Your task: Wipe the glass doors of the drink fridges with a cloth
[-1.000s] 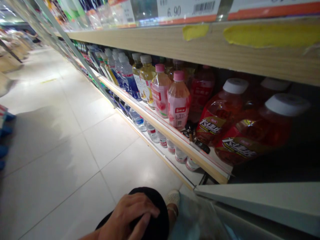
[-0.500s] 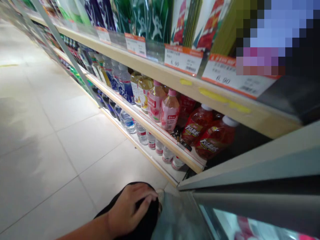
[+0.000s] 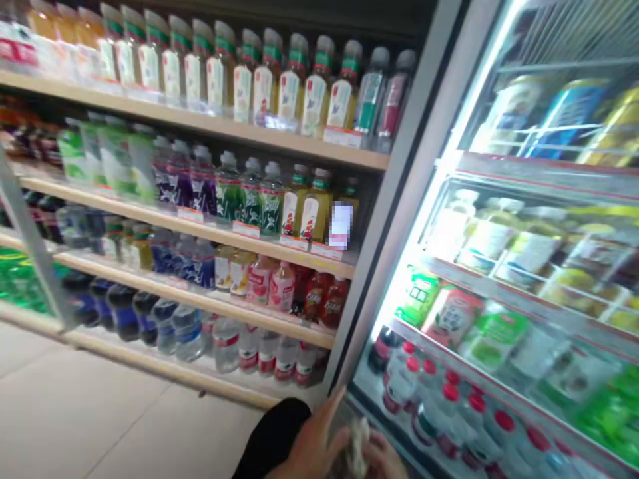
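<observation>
We see a small pale, crumpled-looking item (image 3: pixel 358 446) at the bottom of the view, between our two hands; motion blur hides what it is; our left hand (image 3: pixel 312 444) sits just left of it, one finger stretched up and away, the others partly bent toward the item; our right hand (image 3: pixel 385 459) is just right of it, fingers curled in against it; both look half closed around it, but we cannot tell which one actually has hold; left of the hands, near, a knee in black cloth (image 3: pixel 277 436); beyond that, further left, pale tiled floor (image 3: pixel 124 392); above and left of the hands, wooden shelving (image 3: pixel 200 125) full of upright drinks; lowest there, clear bottles with red-and-white labels (image 3: pixel 267 352); one shelf higher, pink bottles (image 3: pixel 282 287) and, right beside, dark red bottles (image 3: pixel 332 301); well above the hands, a long row of green-banded, grey-capped bottles (image 3: pixel 289 86); right of the hands, a lit fridge (image 3: pixel 446 123); its bottom level has red-capped bottles (image 3: pixel 449 412), with green and red pouches (image 3: pixel 494 339) on the shelf above.
</observation>
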Available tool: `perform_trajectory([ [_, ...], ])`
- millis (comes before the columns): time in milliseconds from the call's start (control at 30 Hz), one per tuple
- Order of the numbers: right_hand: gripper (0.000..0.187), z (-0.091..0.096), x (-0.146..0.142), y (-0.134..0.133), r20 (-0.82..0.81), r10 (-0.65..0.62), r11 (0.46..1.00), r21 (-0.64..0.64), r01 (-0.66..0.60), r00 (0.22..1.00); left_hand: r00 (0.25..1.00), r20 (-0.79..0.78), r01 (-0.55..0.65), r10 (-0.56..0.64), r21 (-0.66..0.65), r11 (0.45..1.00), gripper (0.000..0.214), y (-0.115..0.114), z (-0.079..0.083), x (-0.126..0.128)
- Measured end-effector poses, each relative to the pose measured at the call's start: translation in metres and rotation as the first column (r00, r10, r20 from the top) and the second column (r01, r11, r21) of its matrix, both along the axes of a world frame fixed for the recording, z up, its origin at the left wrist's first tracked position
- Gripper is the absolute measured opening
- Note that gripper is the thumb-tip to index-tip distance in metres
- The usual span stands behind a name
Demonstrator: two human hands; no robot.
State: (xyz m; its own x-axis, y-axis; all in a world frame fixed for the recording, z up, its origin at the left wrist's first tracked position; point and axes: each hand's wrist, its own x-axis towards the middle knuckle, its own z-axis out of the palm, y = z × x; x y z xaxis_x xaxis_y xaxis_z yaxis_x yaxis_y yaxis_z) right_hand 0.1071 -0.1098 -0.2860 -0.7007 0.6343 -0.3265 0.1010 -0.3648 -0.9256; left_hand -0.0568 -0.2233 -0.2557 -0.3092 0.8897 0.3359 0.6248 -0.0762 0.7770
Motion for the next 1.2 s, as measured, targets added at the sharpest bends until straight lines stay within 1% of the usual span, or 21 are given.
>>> perform_trajectory([
  [67,0.05,0.015,0.014,-0.005,-0.065,-0.114,0.993,0.011,0.115,0.991,0.97,0.109,0.217,-0.216,0.005,0.976,0.07,0.02,-0.005,0.041],
  [100,0.049,0.025,0.024,-0.006,-0.083,-0.144,0.987,0.062,0.15,0.986,0.95,0.146,0.279,-0.277,0.01,0.96,0.071,0.03,-0.005,0.059],
  [133,0.047,0.04,0.036,-0.005,-0.081,-0.154,0.975,0.151,0.165,0.985,0.938,0.174,0.303,-0.299,0.001,0.953,0.07,0.04,-0.001,0.075],
  [167,0.046,0.058,0.051,-0.003,-0.059,-0.143,0.949,0.275,0.154,0.988,0.94,0.22,0.264,-0.262,0.022,0.964,0.068,0.049,0.007,0.087],
  [200,0.045,0.08,0.068,0.002,-0.011,-0.172,0.901,0.403,0.162,0.985,0.936,0.248,0.243,-0.249,0.057,0.968,0.067,0.057,0.018,0.095],
  [233,0.044,0.107,0.088,0.009,0.008,-0.269,0.808,0.546,0.221,0.963,0.937,0.268,0.202,-0.224,0.105,0.974,0.064,0.065,0.033,0.099],
  [267,0.045,0.137,0.111,0.018,-0.015,-0.399,0.658,0.691,0.298,0.917,0.94,0.268,0.173,-0.211,0.156,0.972,0.061,0.072,0.052,0.1],
  [300,0.048,0.17,0.135,0.03,-0.084,-0.523,0.448,0.82,0.357,0.848,0.945,0.273,0.126,-0.181,0.209,0.97,0.058,0.078,0.073,0.098],
  [367,0.056,0.237,0.185,0.056,-0.371,-0.686,-0.078,0.893,0.443,0.626,0.968,0.212,0.065,-0.133,0.3,0.952,0.055,0.091,0.116,0.091],
  [400,0.062,0.266,0.208,0.07,-0.495,-0.699,-0.307,0.859,0.409,0.516,0.981,0.173,0.019,-0.087,0.362,0.932,0.054,0.097,0.135,0.088],
  [433,0.066,0.29,0.228,0.084,-0.59,-0.706,-0.481,0.805,0.347,0.392,0.989,0.139,-0.018,-0.047,0.431,0.902,0.054,0.104,0.152,0.086],
  [467,0.069,0.307,0.244,0.098,-0.64,-0.711,-0.579,0.768,0.274,0.291,0.994,0.1,-0.017,-0.038,0.496,0.868,0.054,0.111,0.164,0.085],
  [533,0.077,0.32,0.263,0.119,-0.607,-0.765,-0.586,0.794,0.161,0.214,1.0,0.009,0.002,-0.009,0.578,0.816,0.056,0.125,0.173,0.085],
  [567,0.078,0.317,0.267,0.127,-0.575,-0.796,-0.56,0.818,0.129,0.188,0.999,-0.044,0.018,0.009,0.585,0.811,0.057,0.132,0.17,0.086],
  [633,0.078,0.301,0.267,0.136,-0.528,-0.836,-0.521,0.849,0.09,0.148,0.987,-0.15,0.032,0.061,0.548,0.836,0.056,0.145,0.152,0.086],
  [733,0.073,0.276,0.261,0.138,-0.516,-0.849,-0.514,0.856,0.054,0.114,0.959,-0.254,0.011,0.124,0.473,0.881,0.053,0.16,0.114,0.081],
  [833,0.07,0.272,0.26,0.132,-0.474,-0.871,-0.477,0.879,0.01,0.132,0.954,-0.268,-0.008,0.137,0.432,0.902,0.053,0.165,0.096,0.076],
  [900,0.069,0.277,0.262,0.126,-0.441,-0.889,-0.446,0.895,-0.012,0.124,0.953,-0.266,-0.021,0.144,0.418,0.908,0.051,0.166,0.103,0.075],
  [1000,0.067,0.286,0.263,0.121,-0.392,-0.91,-0.398,0.917,-0.024,0.136,0.955,-0.246,-0.047,0.167,0.43,0.901,0.053,0.173,0.135,0.076],
  [1100,0.065,0.291,0.26,0.118,-0.322,-0.934,-0.322,0.946,0.029,0.152,0.946,-0.167,-0.114,0.277,0.629,0.769,0.055,0.185,0.168,0.076],
  [1200,0.065,0.294,0.256,0.114,-0.287,-0.95,-0.289,0.957,0.004,0.126,0.926,-0.157,-0.151,0.344,0.68,0.717,0.06,0.196,0.176,0.082],
])
